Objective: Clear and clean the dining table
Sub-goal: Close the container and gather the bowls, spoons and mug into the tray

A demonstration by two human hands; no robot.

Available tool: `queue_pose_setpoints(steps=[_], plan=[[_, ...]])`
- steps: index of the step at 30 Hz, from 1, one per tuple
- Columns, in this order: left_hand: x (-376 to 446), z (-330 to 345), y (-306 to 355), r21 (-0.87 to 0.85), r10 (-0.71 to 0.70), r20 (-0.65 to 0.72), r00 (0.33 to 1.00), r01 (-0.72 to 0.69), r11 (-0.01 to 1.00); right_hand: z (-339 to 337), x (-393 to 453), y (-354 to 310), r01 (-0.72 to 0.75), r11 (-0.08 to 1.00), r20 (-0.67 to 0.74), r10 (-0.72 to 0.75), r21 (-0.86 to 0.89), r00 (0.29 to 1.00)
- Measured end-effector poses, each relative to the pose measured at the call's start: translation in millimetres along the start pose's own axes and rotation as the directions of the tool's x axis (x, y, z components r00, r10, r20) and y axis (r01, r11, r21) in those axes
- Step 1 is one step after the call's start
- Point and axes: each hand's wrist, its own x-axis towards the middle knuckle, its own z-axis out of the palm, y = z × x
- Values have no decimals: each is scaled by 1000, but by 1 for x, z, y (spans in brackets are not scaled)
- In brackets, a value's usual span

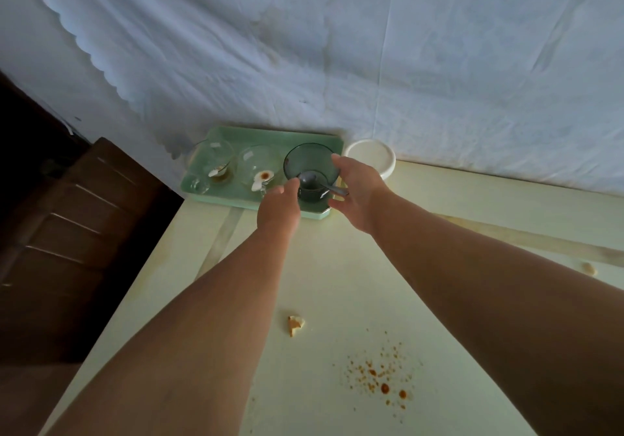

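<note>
The dishes are sitting gathered on the tray (236,137) at the tabletop's (337,267) far edge. Both hands are reaching the dark bowl (305,158): left hand (277,209) loosely curled, holding nothing, right hand (358,187) spread around the rim (firm grip unclear). Crumb (295,324) and sauce spots (378,376) are awaiting wiping.

Pale cream table (337,283) carried a green tray (236,199) at its far left corner, against a white cloth. White round lid (371,157) sat just beside the tray's right end, on the table. Bread scrap (295,324) lay near the middle; orange-brown sauce spatter (378,378) spread to its near right. Another small crumb (589,268) lay near the right edge.
</note>
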Motion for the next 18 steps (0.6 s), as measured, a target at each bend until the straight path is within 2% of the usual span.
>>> queue_pose_setpoints(steps=[7, 12, 14, 18], plan=[[7, 4, 0, -6, -71, -45, 996, 71, 997, -2, 5, 7, 2, 1000, 50, -1, -21, 999], [-9, 9, 0, -309, -185, -36, 982, 165, 937, -3, -6, 8, -4, 997, 74, 10, -79, 997], [-24, 10, -2, -314, -181, -78, 980, 148, 938, -5, -15, 9, -5, 996, 77, 11, -86, 997], [-64, 15, -11, -193, -127, -147, 981, 98, 976, -8, -36, 14, 1, 997, 45, 3, -79, 999]])
